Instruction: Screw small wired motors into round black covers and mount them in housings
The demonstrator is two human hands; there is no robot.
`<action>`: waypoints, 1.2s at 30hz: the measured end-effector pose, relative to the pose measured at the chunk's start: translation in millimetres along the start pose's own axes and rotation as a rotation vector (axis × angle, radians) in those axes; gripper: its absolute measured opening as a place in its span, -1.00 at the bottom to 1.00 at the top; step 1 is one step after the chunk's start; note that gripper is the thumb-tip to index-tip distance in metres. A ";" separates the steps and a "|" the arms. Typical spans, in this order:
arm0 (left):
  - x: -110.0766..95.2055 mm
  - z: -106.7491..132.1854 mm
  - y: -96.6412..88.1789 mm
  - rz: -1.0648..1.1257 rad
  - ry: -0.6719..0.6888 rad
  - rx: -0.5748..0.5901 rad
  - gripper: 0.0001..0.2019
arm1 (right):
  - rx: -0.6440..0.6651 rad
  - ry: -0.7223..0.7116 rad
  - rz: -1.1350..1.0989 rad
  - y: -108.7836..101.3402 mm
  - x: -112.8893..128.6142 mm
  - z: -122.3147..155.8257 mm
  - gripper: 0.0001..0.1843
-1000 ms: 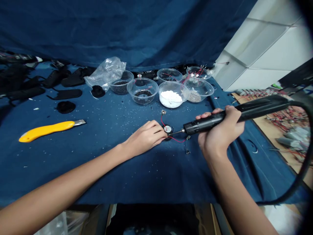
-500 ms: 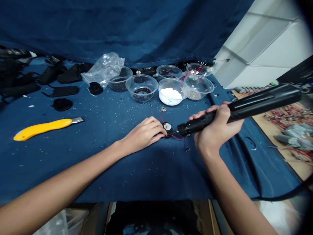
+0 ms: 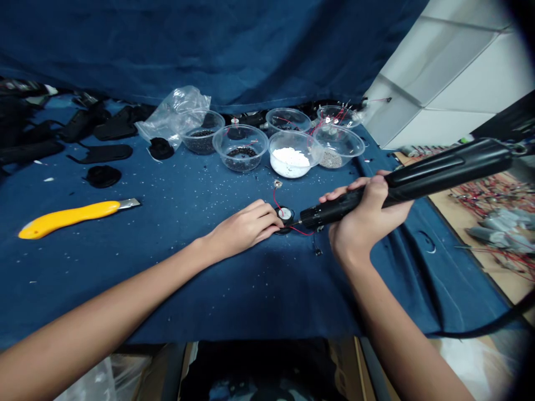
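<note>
My left hand point(image 3: 244, 228) rests on the blue cloth with its fingers curled against a small round black part point(image 3: 285, 215) that has a pale centre and thin red wires point(image 3: 275, 195). My right hand point(image 3: 363, 220) is wrapped around a long black powered tool point(image 3: 418, 181). The tool lies nearly level, and its thin metal tip touches the right side of the round part. A thick black cable point(image 3: 485, 328) runs from the tool's rear, off to the right.
Several clear plastic bowls point(image 3: 240, 147) stand behind the hands; one holds white granules point(image 3: 290, 161), others dark bits. A yellow utility knife point(image 3: 69, 217) lies at the left. Black plastic pieces point(image 3: 102, 150) and a clear bag point(image 3: 173, 114) sit at the back left. Red-wired parts cover a board point(image 3: 493, 217) at the right.
The tool has slid left, so its tip now meets the round part. My right hand moved left with it. The left hand has stayed on the part.
</note>
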State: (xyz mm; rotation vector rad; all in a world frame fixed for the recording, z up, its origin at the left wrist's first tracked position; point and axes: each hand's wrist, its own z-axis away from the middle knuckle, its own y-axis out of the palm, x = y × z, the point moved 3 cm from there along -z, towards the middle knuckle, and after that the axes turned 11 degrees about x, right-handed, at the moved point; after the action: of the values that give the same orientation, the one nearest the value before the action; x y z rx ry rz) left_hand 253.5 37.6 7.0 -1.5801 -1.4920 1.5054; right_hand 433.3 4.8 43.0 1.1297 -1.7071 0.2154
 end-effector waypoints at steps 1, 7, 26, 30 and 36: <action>0.3 -0.2 0.1 0.012 -0.005 -0.001 -0.80 | -0.002 0.003 0.000 0.0 0.3 -0.1 -0.81; 0.3 -0.2 1.3 -0.063 -0.035 -0.024 -0.79 | -0.026 0.008 -0.015 -3.9 4.3 -6.5 -0.88; -45.1 -9.1 16.0 -0.583 -0.101 0.102 -0.82 | -0.208 -0.018 -0.014 -35.0 12.6 -40.4 -0.90; -39.5 -13.9 17.2 -0.530 -0.130 0.118 -0.78 | -0.206 -0.032 -0.029 -34.9 14.2 -40.0 -0.90; -29.7 -9.8 16.8 -0.387 -0.114 0.153 -0.80 | -0.211 -0.002 -0.046 -36.3 13.1 -41.0 -0.88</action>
State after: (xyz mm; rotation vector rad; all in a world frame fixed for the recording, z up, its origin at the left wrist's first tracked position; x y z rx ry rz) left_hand 274.7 9.1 5.7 -1.0591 -1.5918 1.4592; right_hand 487.1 2.7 59.3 1.0110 -1.6614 0.0045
